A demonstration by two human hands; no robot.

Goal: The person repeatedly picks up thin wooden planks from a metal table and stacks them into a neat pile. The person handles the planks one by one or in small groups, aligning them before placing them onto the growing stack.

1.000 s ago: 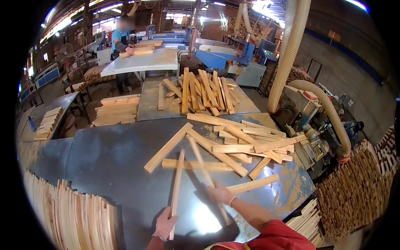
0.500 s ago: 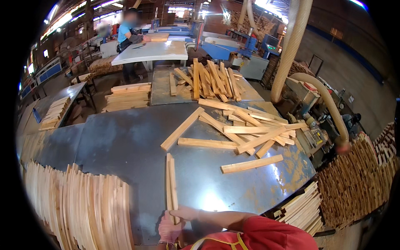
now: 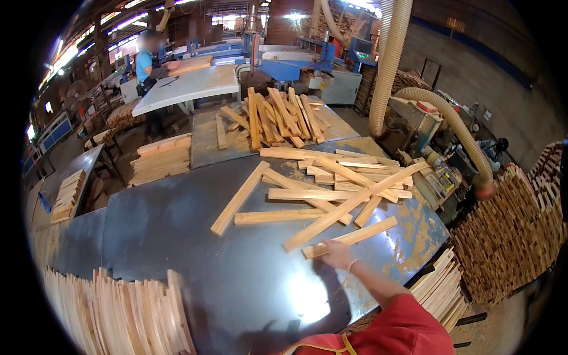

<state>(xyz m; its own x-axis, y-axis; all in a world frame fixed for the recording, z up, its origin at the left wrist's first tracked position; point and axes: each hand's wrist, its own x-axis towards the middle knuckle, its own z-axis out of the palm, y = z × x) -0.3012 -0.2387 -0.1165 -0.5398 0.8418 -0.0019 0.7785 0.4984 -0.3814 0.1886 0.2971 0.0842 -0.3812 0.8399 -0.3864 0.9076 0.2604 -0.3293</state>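
Tabletop (image 3: 165, 231), stick (image 3: 368, 232) partly behind right hand (image 3: 339, 255)

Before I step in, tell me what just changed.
The right hand let go of its strip and moved forward and right to the near strip, at its left end. The left hand has left view. The crossing strip shifted left and nearer. The far pile stayed.

Right hand (image 3: 339, 255) at a wooden slat (image 3: 368, 234).

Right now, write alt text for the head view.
A person's right hand touches the left end of a wooden strip on a dark tabletop. Beyond lies a loose jumble of strips; a packed row of strips fills the lower left.
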